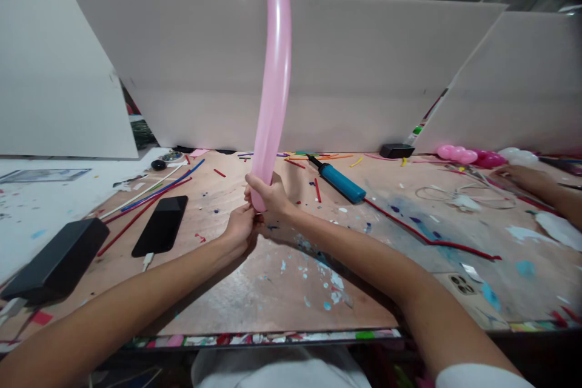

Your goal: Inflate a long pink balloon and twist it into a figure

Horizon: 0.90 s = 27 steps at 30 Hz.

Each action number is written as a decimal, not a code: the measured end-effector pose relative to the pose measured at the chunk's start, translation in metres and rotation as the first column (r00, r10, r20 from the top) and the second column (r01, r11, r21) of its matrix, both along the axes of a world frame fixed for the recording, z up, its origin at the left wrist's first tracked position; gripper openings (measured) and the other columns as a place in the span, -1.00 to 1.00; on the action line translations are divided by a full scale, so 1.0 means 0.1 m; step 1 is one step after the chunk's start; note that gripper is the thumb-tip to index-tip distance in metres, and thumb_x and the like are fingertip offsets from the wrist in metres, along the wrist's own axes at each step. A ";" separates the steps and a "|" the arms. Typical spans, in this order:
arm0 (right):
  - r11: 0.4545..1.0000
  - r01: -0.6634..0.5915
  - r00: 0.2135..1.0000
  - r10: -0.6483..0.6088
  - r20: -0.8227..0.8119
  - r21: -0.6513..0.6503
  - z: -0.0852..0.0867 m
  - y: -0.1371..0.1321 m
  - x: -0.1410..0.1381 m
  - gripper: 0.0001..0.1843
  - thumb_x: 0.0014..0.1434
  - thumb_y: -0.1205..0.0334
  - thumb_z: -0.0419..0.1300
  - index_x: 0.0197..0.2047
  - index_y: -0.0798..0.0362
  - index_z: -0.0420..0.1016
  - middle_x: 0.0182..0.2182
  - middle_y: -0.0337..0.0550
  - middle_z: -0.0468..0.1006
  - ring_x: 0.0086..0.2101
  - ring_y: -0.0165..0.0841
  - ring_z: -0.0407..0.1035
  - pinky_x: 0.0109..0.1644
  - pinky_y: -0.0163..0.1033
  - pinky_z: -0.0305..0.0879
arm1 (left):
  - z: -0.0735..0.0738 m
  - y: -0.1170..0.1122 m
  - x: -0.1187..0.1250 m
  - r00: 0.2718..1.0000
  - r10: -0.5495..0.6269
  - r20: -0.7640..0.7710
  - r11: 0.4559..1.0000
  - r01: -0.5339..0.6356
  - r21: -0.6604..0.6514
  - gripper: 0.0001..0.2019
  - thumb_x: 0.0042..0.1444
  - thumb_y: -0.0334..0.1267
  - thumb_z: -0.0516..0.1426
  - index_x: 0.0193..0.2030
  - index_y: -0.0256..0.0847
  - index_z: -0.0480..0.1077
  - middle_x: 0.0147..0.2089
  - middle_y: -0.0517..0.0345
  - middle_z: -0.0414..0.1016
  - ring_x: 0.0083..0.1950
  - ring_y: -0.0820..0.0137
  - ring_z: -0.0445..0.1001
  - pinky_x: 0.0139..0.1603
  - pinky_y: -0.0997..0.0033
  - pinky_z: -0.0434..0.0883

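Note:
A long pink balloon (274,73) stands upright above the middle of the wooden table (254,291) and rises past the top of the frame. My right hand (269,194) is wrapped round its lower end. My left hand (240,225) is closed just below, its fingers pinched at the balloon's bottom tip. A blue hand pump (339,180) lies on the table to the right of my hands.
A black phone (160,225) on a cable and a black box (57,267) lie at the left, with thin uninflated balloons (150,194) beside them. Another person's hand (522,179) rests at the far right near pink and white balloons (468,156). White boards (364,73) wall the back.

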State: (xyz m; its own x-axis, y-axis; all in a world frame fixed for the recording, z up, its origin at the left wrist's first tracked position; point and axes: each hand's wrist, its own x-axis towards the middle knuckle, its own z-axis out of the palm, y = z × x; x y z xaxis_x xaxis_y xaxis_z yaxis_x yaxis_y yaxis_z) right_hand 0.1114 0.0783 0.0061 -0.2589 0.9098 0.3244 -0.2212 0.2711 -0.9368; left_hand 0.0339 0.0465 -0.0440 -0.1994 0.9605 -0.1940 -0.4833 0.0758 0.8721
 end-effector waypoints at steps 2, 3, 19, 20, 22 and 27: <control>0.999 -0.048 0.997 0.049 -0.055 0.010 0.07 0.04 0.07 -0.58 -0.04 -0.11 0.35 -0.47 0.08 0.39 -0.60 -0.20 0.46 -0.55 -0.39 0.37 -0.46 -0.29 0.34 | 0.05 0.02 -0.07 0.998 -0.068 -0.012 0.997 0.068 -0.023 -0.95 -0.05 -0.48 0.12 -0.45 -0.32 0.39 -0.65 0.24 0.31 -0.66 0.57 0.25 -0.63 0.64 0.25; 0.998 -0.068 0.995 0.070 -0.072 0.017 0.09 0.07 0.09 -0.58 -0.05 -0.10 0.37 -0.46 0.08 0.40 -0.59 -0.19 0.47 -0.54 -0.38 0.39 -0.44 -0.28 0.35 | 0.07 0.03 -0.10 0.995 -0.098 -0.026 0.995 0.097 -0.032 -0.95 -0.02 -0.48 0.12 -0.43 -0.32 0.39 -0.65 0.25 0.30 -0.67 0.58 0.24 -0.62 0.65 0.26; 0.966 -0.198 0.932 0.132 -0.338 -0.169 0.23 0.20 0.15 -0.63 -0.12 -0.03 0.31 -0.41 0.03 0.29 -0.70 -0.36 0.36 -0.69 -0.45 0.23 -0.59 -0.31 0.19 | 0.04 0.01 -0.21 0.811 -0.200 -0.550 0.914 0.357 0.195 -0.66 0.21 -0.06 0.05 -0.49 -0.19 0.12 -0.59 0.38 0.01 -0.61 0.61 -0.02 -0.62 0.61 0.00; 0.960 -0.213 0.924 0.137 -0.358 -0.183 0.25 0.20 0.16 -0.62 -0.13 -0.03 0.31 -0.40 0.02 0.28 -0.70 -0.38 0.35 -0.69 -0.46 0.22 -0.59 -0.32 0.19 | 0.04 0.01 -0.22 0.813 -0.229 -0.536 0.908 0.376 0.182 -0.66 0.23 -0.05 0.04 -0.48 -0.18 0.11 -0.59 0.38 0.00 -0.61 0.60 -0.02 -0.62 0.61 0.00; 0.949 -0.246 0.903 0.150 -0.401 -0.199 0.26 0.23 0.19 -0.62 -0.13 -0.02 0.31 -0.39 0.02 0.26 -0.71 -0.40 0.33 -0.69 -0.48 0.21 -0.58 -0.33 0.17 | 0.06 0.01 -0.23 0.827 -0.270 -0.494 0.901 0.398 0.175 -0.66 0.26 -0.05 0.01 -0.46 -0.17 0.10 -0.59 0.39 -0.02 -0.61 0.60 -0.02 -0.61 0.61 0.03; 0.933 -0.293 0.880 0.177 -0.441 -0.211 0.27 0.27 0.22 -0.61 -0.15 0.00 0.32 -0.39 0.02 0.26 -0.70 -0.41 0.34 -0.67 -0.49 0.21 -0.55 -0.33 0.20 | 0.12 0.01 -0.23 0.847 -0.283 -0.450 0.900 0.397 0.181 -0.67 0.29 -0.06 0.00 -0.45 -0.16 0.09 -0.58 0.39 -0.03 -0.62 0.57 0.01 -0.63 0.58 0.15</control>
